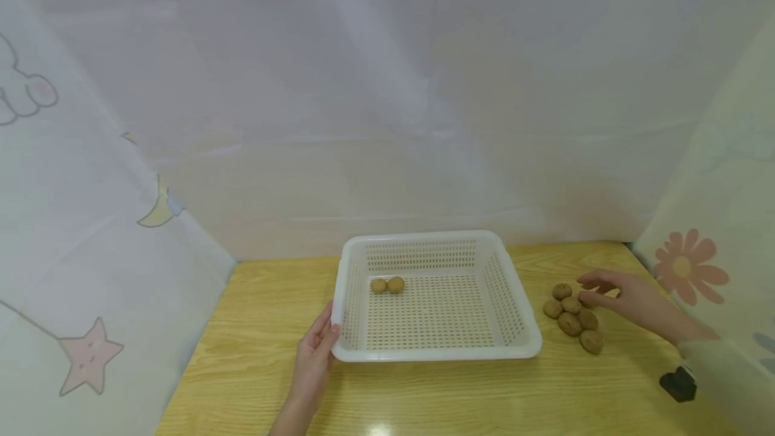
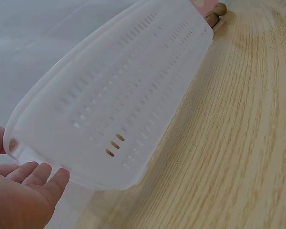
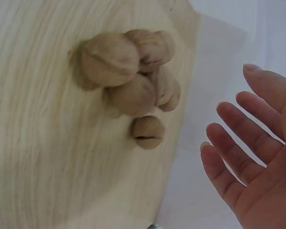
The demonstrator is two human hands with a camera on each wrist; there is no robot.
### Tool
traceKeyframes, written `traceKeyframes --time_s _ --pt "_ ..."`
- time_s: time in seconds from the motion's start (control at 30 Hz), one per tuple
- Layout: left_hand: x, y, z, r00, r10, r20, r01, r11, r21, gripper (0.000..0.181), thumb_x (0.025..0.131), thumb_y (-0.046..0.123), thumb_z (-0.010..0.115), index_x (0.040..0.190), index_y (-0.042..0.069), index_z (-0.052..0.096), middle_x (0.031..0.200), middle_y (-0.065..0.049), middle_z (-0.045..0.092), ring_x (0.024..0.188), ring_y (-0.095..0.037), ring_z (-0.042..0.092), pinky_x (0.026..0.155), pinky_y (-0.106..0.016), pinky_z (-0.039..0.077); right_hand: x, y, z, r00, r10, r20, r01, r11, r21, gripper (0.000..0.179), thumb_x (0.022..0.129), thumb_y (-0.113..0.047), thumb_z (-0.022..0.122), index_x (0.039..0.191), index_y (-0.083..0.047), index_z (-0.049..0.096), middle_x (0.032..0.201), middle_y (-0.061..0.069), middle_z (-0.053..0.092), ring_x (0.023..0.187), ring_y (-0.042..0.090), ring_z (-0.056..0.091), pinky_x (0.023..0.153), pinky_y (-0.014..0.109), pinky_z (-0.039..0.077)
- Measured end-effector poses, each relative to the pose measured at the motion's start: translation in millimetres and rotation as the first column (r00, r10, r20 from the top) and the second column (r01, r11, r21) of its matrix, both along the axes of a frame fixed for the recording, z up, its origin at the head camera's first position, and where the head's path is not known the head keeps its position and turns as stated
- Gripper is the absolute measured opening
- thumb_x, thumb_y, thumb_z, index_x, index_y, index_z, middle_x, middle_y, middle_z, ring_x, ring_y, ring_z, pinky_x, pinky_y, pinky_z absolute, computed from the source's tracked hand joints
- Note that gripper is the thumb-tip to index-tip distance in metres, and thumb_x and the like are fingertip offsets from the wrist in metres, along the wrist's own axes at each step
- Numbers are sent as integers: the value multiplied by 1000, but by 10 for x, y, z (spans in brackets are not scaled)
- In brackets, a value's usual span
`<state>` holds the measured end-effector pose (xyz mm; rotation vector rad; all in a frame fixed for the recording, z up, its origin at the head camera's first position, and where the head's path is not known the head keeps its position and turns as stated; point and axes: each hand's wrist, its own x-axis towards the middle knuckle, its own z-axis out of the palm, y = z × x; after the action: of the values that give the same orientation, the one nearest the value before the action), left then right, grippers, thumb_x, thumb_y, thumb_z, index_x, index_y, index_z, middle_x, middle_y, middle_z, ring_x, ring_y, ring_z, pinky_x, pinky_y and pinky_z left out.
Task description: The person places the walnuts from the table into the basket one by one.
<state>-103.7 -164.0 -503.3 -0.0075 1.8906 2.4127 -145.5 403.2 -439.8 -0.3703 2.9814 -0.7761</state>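
A white plastic basket [image 1: 436,354] with slotted walls stands on the table, and two walnuts [image 1: 396,284] lie side by side on its floor near the back left. My left hand [image 1: 312,362] grips the basket's left rim, thumb on top and fingers underneath, as the left wrist view also shows [image 2: 28,191]. To the right of the basket lies a loose pile of several walnuts [image 1: 570,323]. Over the far right side of that pile hovers my right hand [image 1: 636,301], its fingers apart and loosely bent. In the right wrist view the palm holds nothing, and one cracked walnut [image 3: 148,132] sits nearest the fingers.
The wooden table [image 1: 412,399] reaches back to a pale cloth wall [image 1: 387,120]. Printed cloth sides hang left and right, the right one with a flower [image 1: 681,266] close to the right arm. A dark device [image 1: 678,383] is strapped at the right wrist.
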Motion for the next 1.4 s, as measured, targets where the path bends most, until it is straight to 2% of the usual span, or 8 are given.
traceKeyframes --time_s 0.27,0.43,0.53,0.63,0.77,0.97,1.23,1.4 --pt "7 4 -5 1000 9 16 -9 1000 1 62 110 22 54 164 6 28 166 -15 35 147 -26 42 113 -30 46 -5 229 -266 997 -73 5 73 997 -2 47 103 -31 68 131 7 64 128 32 64 104 42 64 78 58 59" --pt "15 6 -3 1000 3 16 -3 1000 10 62 110 22 54 164 6 28 166 -15 34 148 -28 41 114 -31 45 -26 338 -472 990 -135 36 135 991 8 56 105 -37 63 134 11 60 125 35 64 103 46 65 79 60 59" --pt "13 6 -6 1000 1 14 -1 1000 15 62 110 21 54 164 5 28 166 -15 34 149 -28 40 114 -31 45 -43 367 -547 985 -162 56 161 987 30 59 106 -39 61 135 12 58 121 34 67 101 45 67 78 59 60" --pt "10 4 -6 1000 -4 2 4 1000 12 62 110 21 54 163 4 28 167 -14 33 149 -29 39 115 -32 44 -53 378 -605 984 -174 39 173 984 30 56 106 -37 61 133 12 58 114 32 70 97 44 68 78 60 59" --pt "5 -2 -4 1000 -16 -15 16 1000 9 63 110 20 54 163 3 26 167 -14 31 150 -30 36 115 -33 43 -66 370 -645 981 -190 38 189 982 27 57 107 -40 59 132 12 58 110 30 71 96 45 68 78 62 57" --pt "1 -2 3 1000 -22 -18 23 1000 19 63 110 20 53 163 2 25 168 -14 30 150 -29 35 115 -33 43 -81 329 -641 976 -204 68 204 979 19 62 107 -48 55 133 8 59 110 25 72 96 42 68 75 59 58" --pt "4 -2 1 1000 -15 -11 15 1000 18 63 110 21 54 163 2 25 168 -12 30 149 -24 37 115 -30 43 -113 307 -621 981 -183 56 182 983 24 54 107 -41 57 129 8 61 107 25 73 95 42 69 76 60 58" --pt "-4 -14 -5 1000 -18 -15 18 1000 19 63 110 21 53 163 2 25 169 -12 28 150 -25 35 115 -30 43 -112 277 -583 985 -163 52 162 987 19 52 106 -39 60 128 8 62 110 25 72 97 43 69 79 62 58"
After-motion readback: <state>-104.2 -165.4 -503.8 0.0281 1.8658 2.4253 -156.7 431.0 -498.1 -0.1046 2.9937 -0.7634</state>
